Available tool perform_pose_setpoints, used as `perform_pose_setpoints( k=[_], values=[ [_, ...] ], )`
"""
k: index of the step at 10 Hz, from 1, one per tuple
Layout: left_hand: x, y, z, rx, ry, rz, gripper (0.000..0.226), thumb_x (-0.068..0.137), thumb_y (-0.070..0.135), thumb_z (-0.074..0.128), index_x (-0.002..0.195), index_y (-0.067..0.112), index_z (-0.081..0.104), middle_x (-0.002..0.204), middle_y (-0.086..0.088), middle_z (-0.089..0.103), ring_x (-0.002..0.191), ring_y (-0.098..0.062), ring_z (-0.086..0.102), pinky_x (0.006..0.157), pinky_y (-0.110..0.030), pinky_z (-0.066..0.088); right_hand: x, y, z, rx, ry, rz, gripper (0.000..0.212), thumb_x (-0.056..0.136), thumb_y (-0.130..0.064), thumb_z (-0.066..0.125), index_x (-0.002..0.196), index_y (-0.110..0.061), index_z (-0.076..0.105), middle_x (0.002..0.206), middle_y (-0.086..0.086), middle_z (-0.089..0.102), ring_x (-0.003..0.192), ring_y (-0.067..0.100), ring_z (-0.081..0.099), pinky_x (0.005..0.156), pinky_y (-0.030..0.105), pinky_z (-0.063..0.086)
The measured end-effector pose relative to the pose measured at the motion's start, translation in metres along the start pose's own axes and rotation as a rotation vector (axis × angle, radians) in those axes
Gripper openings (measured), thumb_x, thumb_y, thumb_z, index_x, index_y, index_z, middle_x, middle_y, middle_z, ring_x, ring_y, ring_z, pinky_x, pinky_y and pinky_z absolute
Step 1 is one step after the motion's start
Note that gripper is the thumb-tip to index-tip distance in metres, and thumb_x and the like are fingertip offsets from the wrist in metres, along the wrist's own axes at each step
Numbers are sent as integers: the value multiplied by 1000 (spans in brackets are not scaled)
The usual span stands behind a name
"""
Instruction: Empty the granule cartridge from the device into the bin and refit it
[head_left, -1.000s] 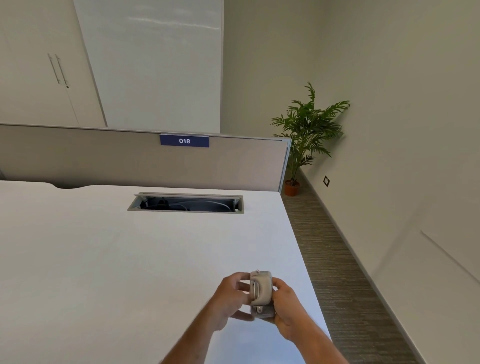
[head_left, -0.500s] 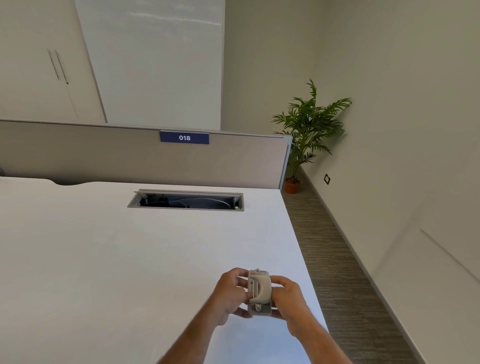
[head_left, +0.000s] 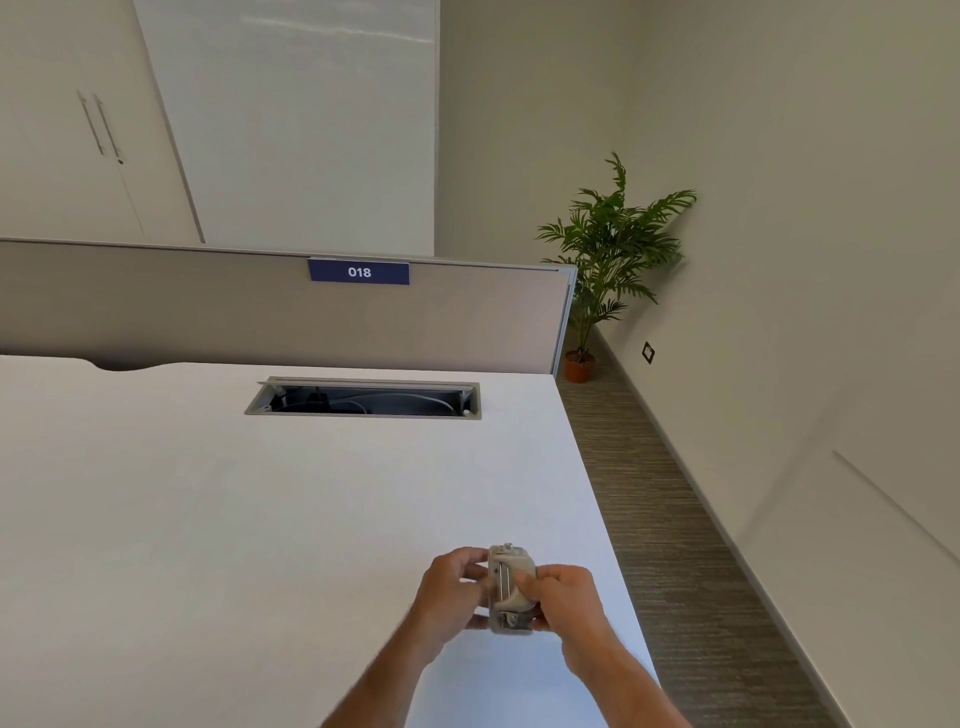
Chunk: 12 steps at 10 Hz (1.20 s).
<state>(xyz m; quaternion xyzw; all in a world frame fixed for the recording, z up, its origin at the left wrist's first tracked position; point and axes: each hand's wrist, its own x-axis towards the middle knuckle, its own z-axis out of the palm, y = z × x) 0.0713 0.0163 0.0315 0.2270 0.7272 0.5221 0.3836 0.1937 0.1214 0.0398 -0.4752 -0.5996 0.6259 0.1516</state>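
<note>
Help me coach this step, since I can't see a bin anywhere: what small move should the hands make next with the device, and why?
Probably work the cartridge loose while holding the device steady. Both the left hand and the right hand already have a grip on it above the white desk, and it looks closed. No bin is in view, so opening it fully here risks a spill.

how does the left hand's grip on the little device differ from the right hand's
The left hand clamps the device from its left side, fingers curled at the top edge and thumb near the bottom. The right hand covers the right side, with one finger laid across the front face. Both hold it above the white desk.
</note>
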Motion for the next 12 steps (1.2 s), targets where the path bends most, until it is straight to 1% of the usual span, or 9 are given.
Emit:
perform_pose_setpoints(
  k=[1, 2, 3, 4, 8, 9, 10, 11, 12],
  values=[
    [5, -14, -2, 471, 148, 151, 35, 102, 37, 51, 133, 20, 58, 129, -1, 66, 115, -19, 61, 96, -40, 54, 7, 7, 0, -8, 11, 33, 15, 87, -4, 71, 81, 9, 71, 71, 16, 67, 59, 22, 62, 48, 25, 51],
    [7, -35, -7, 921, 198, 302, 65, 100, 62, 35, 152, 22, 33, 152, 5, 46, 141, -16, 37, 107, -35, 43, 11, 15, 3, -18, 0, 57, 19, 87, -6, 73, 86, 13, 72, 73, 18, 70, 61, 24, 65, 49, 26, 52],
    [10, -47, -11, 1170, 131, 309, 89, 90, 75, 9, 159, 19, 12, 168, -1, 20, 155, -21, 14, 125, -43, 18, 15, 22, 5, -38, -9, 74, 18, 87, -6, 74, 86, 12, 73, 73, 18, 73, 59, 22, 66, 47, 23, 51],
    [12, -54, -13, 1236, 134, 291, 103, 79, 82, -4, 160, 19, 3, 171, -3, 5, 157, -23, 1, 126, -49, 5, 16, 28, 8, -47, -19, 90, 16, 87, -5, 74, 84, 11, 73, 71, 17, 72, 53, 20, 64, 43, 21, 48],
    [18, -66, -16, 1245, 194, 254, 114, 72, 93, -3, 159, 20, -7, 170, -4, -6, 156, -26, -5, 124, -53, -2, 21, 38, 8, -49, -25, 124, 20, 82, -14, 81, 76, 3, 72, 64, 13, 70, 50, 21, 64, 44, 22, 46],
    [19, -64, -16, 1244, 198, 250, 113, 74, 93, 0, 159, 20, -9, 169, -5, -8, 156, -26, -6, 124, -53, -2, 16, 33, 6, -151, 42, 67, 20, 81, -29, 82, 86, -12, 74, 82, 8, 77, 73, 20, 71, 60, 30, 53],
    [18, -58, -17, 1235, 231, 269, 113, 76, 93, 3, 159, 18, -4, 169, -5, -5, 156, -26, -3, 124, -54, -3, 5, 18, -5, -96, 108, -28, 26, 84, -31, 81, 105, -19, 71, 97, 11, 72, 80, 20, 64, 73, 38, 53],
    [15, -46, -20, 1228, 299, 356, 109, 82, 90, 16, 158, 13, 22, 166, -11, 21, 153, -30, 21, 121, -55, 5, -14, -22, -22, 235, 83, -112, 19, 85, -15, 78, 104, -13, 76, 91, 10, 67, 62, 14, 50, 54, 29, 43],
    [20, -35, -22, 1199, 372, 469, 105, 84, 88, 28, 155, 11, 33, 163, -13, 31, 151, -32, 29, 118, -58, 12, -44, -77, -44, 493, 29, -364, 12, 86, -10, 75, 94, -17, 81, 86, 4, 69, 56, 10, 49, 51, 25, 43]
  ],
)
